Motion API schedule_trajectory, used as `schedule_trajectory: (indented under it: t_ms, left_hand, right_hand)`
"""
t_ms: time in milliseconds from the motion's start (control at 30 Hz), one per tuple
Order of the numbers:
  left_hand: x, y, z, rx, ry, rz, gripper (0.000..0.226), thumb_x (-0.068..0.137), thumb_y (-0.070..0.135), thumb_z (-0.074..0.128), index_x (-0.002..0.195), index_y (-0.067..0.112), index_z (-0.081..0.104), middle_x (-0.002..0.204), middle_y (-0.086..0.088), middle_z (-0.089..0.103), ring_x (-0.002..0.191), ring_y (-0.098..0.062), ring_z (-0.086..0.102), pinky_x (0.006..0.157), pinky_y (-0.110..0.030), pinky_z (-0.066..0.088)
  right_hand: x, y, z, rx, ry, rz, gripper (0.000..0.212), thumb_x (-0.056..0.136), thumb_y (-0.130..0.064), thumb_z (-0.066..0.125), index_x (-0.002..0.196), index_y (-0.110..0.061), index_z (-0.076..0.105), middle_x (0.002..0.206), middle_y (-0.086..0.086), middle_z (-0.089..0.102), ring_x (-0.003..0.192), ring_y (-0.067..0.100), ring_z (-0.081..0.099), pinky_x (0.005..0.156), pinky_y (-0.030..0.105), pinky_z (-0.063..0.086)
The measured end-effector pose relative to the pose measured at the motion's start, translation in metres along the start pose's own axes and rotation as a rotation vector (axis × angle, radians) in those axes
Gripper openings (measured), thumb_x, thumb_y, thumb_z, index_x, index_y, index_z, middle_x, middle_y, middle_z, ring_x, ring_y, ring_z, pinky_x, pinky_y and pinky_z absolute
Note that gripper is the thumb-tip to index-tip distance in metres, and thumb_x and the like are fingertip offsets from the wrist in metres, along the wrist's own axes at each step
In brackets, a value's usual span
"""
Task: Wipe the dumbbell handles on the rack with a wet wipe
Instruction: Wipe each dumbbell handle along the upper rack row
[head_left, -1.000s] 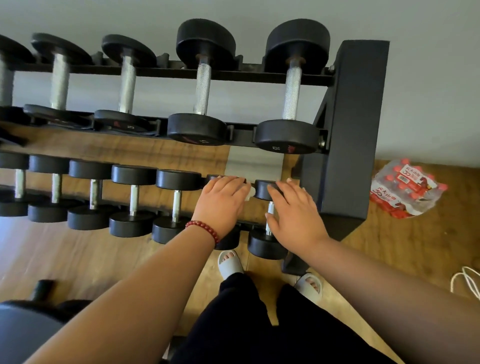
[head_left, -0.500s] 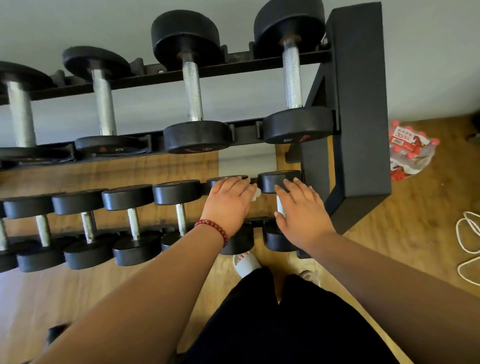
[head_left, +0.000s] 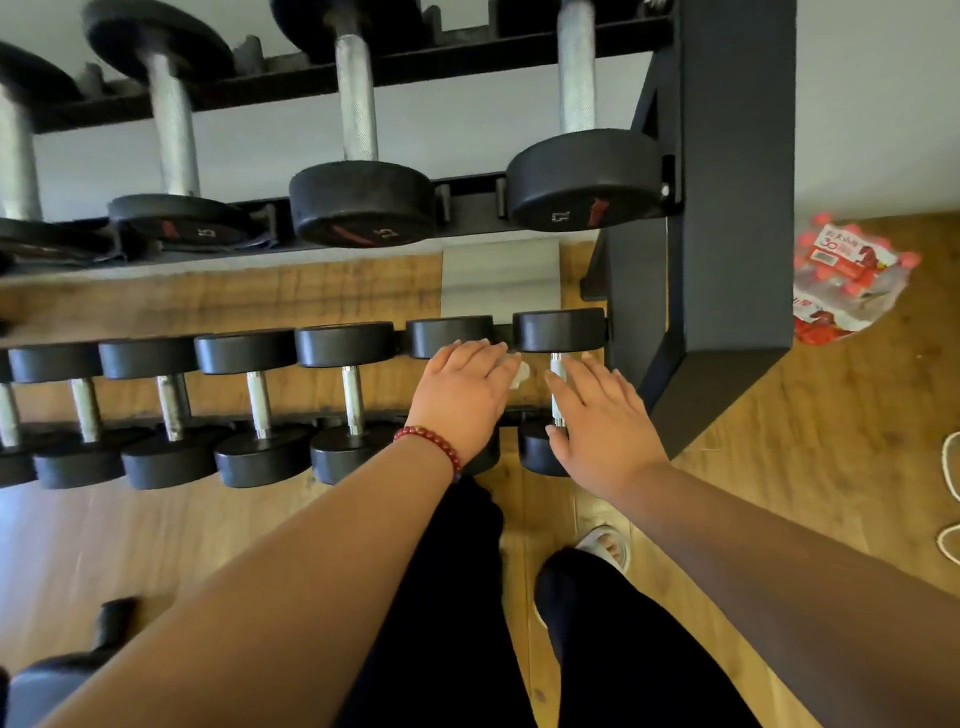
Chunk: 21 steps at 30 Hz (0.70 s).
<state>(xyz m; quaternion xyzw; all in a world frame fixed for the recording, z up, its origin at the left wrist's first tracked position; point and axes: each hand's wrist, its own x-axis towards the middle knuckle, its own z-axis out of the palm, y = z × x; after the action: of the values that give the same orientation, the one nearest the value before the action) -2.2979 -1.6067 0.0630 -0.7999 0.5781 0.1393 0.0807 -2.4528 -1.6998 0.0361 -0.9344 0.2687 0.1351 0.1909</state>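
Wet wipe (head_left: 521, 373) lay under the left hand (head_left: 462, 400), flat fingers (head_left: 483, 356) pressing it to a covered dumbbell handle; at 3 o'clock, the right hand (head_left: 600, 426), fingers straight, probably steadied the end dumbbell (head_left: 558, 330).

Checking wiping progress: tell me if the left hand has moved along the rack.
No: the left hand still covers the second dumbbell from the end post, wipe under it.

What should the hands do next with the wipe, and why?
Probably slide the left hand and its wet wipe sideways onto the end dumbbell handle. The wipe peeks out beside that hand, which covers the neighbouring handle. The end handle shows bare metal, and the open right hand lies beside it, seemingly steadying it.
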Motion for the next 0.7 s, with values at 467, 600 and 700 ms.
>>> schedule_trajectory:
  t_ms: [467,600,700]
  left_hand:
    - [0.045,-0.028,0.080,0.045,-0.068,0.140,0.051,0.105,0.029,0.036,0.153,0.024,0.021,0.160,0.004,0.022,0.147,-0.018,0.016,0.119,-0.033,0.006]
    - [0.069,-0.036,0.118,0.034,-0.043,0.191,0.053,0.104,0.028,0.037,0.154,0.024,0.020,0.160,0.003,0.022,0.148,-0.018,0.015,0.120,-0.033,0.005]
    - [0.085,-0.039,0.151,0.021,-0.027,0.213,0.051,0.104,0.028,0.035,0.154,0.024,0.020,0.159,0.003,0.023,0.147,-0.018,0.016,0.120,-0.033,0.006]
  right_hand:
    - [0.036,-0.002,0.086,0.077,0.063,0.185,0.060,0.100,-0.037,0.039,0.154,-0.019,0.018,0.162,0.006,0.013,0.150,0.025,0.002,0.120,0.042,0.003]
    - [0.060,0.003,0.127,0.077,0.079,0.238,0.060,0.100,-0.038,0.039,0.153,-0.018,0.021,0.161,0.007,0.015,0.150,0.025,0.005,0.120,0.043,0.004]
    - [0.075,0.012,0.159,0.066,0.113,0.303,0.059,0.099,-0.038,0.040,0.152,-0.018,0.025,0.160,0.008,0.019,0.149,0.026,0.009,0.120,0.043,0.007]
